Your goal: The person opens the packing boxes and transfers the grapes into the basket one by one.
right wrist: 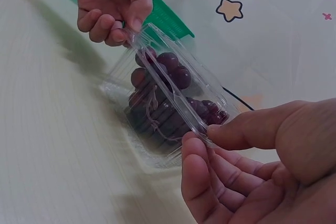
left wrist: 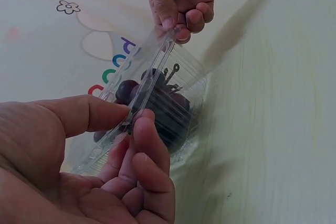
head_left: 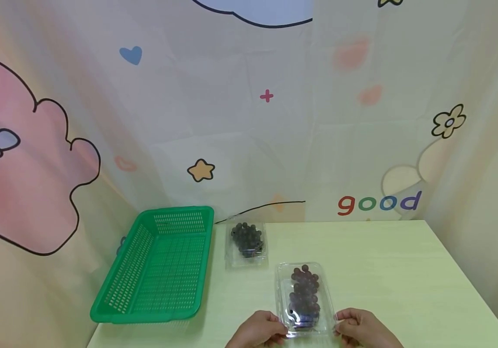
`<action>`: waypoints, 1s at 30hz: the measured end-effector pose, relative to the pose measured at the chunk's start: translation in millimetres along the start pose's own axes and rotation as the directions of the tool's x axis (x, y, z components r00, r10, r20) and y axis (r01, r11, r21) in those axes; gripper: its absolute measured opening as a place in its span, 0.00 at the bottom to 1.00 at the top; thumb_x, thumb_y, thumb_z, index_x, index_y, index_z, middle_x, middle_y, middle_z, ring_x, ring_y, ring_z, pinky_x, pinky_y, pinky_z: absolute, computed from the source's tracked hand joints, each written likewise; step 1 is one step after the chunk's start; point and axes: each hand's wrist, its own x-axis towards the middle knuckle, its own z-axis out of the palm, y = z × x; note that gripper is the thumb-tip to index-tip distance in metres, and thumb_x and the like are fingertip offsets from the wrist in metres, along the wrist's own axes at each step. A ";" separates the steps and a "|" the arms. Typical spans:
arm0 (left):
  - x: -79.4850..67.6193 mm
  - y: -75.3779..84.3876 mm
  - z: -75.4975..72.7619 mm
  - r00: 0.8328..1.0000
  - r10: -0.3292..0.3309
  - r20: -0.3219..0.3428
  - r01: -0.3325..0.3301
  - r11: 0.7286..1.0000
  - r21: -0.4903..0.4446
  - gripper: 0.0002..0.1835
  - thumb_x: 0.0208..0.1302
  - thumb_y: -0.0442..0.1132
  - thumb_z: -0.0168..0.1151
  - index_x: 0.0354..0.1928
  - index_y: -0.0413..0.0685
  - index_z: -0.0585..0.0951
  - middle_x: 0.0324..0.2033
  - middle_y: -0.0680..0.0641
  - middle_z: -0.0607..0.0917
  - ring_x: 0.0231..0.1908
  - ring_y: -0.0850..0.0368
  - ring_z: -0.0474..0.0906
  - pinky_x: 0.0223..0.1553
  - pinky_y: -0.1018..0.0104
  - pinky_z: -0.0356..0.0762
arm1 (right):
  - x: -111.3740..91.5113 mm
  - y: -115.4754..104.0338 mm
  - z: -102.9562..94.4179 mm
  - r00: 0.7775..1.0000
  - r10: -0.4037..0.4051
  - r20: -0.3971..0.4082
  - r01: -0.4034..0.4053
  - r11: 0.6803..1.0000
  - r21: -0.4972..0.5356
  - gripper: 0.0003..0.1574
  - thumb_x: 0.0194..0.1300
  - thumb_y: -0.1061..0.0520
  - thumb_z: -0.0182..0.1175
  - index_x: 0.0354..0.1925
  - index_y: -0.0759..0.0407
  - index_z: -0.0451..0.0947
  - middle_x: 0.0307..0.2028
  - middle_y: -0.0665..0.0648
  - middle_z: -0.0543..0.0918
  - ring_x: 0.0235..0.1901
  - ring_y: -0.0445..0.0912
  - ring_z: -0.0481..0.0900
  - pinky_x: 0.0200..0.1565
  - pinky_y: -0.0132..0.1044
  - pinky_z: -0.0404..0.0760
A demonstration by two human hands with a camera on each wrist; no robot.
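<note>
A clear plastic clamshell box [head_left: 328, 295] with a bunch of dark grapes [head_left: 305, 295] inside lies near the front of the table, its lid down. My left hand [head_left: 261, 329] pinches the rim at the box's near left corner between thumb and index finger. At the near right corner my right hand [head_left: 362, 328] pinches the rim the same way. Both wrist views show the thumbs on the lid's edge [left wrist: 149, 85] and fingers below it. Through the clear wall the grapes [right wrist: 157, 103] and their stem show. Whether the rim is fully pressed together I cannot tell.
A green plastic basket [head_left: 207, 270] stands on the left of the table. Between it and the held box, farther back, sits another clear box [head_left: 231, 261] of dark grapes [head_left: 247, 239]. A printed curtain [head_left: 275, 145] hangs behind the pale table [head_left: 405, 270].
</note>
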 end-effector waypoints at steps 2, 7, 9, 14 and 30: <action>0.1 -0.6 -0.2 1.000 -0.003 0.010 0.003 1.000 0.015 0.05 0.65 0.31 0.67 0.30 0.40 0.82 0.24 0.48 0.85 0.22 0.64 0.77 0.25 0.76 0.74 | -0.3 -0.2 -0.3 1.000 -0.002 0.003 0.002 1.000 0.009 0.18 0.75 0.65 0.55 0.54 0.81 0.70 0.33 0.56 0.85 0.29 0.45 0.79 0.34 0.34 0.81; -0.4 -0.8 -0.1 1.000 -0.009 0.023 0.008 0.998 0.056 0.05 0.65 0.33 0.68 0.31 0.41 0.83 0.26 0.49 0.87 0.23 0.64 0.78 0.26 0.76 0.75 | 0.8 -0.9 -1.2 1.000 -0.001 -0.004 0.001 1.000 0.010 0.20 0.76 0.65 0.55 0.56 0.83 0.68 0.33 0.56 0.85 0.29 0.45 0.79 0.35 0.35 0.82; -1.0 -0.1 0.8 1.000 -0.011 0.021 0.009 0.997 0.074 0.05 0.65 0.33 0.69 0.31 0.41 0.83 0.26 0.49 0.87 0.23 0.64 0.79 0.27 0.75 0.75 | 1.3 -1.2 -1.6 1.000 -0.006 -0.012 0.006 1.000 0.000 0.21 0.75 0.65 0.55 0.56 0.84 0.68 0.33 0.56 0.84 0.29 0.45 0.79 0.35 0.35 0.82; -0.1 1.3 3.2 0.999 -0.041 0.024 0.038 0.992 0.119 0.06 0.65 0.36 0.70 0.31 0.43 0.84 0.26 0.50 0.88 0.25 0.63 0.80 0.32 0.72 0.79 | 3.2 -3.0 -2.1 0.999 -0.001 -0.048 -0.001 0.999 -0.037 0.22 0.74 0.64 0.57 0.56 0.84 0.68 0.33 0.55 0.83 0.30 0.45 0.78 0.35 0.35 0.83; -13.5 1.1 13.4 0.999 -0.018 0.046 0.009 0.983 0.185 0.13 0.60 0.43 0.75 0.24 0.46 0.83 0.18 0.55 0.78 0.20 0.63 0.71 0.23 0.73 0.67 | 4.5 -3.6 -3.3 0.995 -0.018 -0.102 0.021 0.999 0.026 0.20 0.72 0.65 0.57 0.55 0.82 0.71 0.33 0.54 0.80 0.29 0.45 0.75 0.31 0.33 0.79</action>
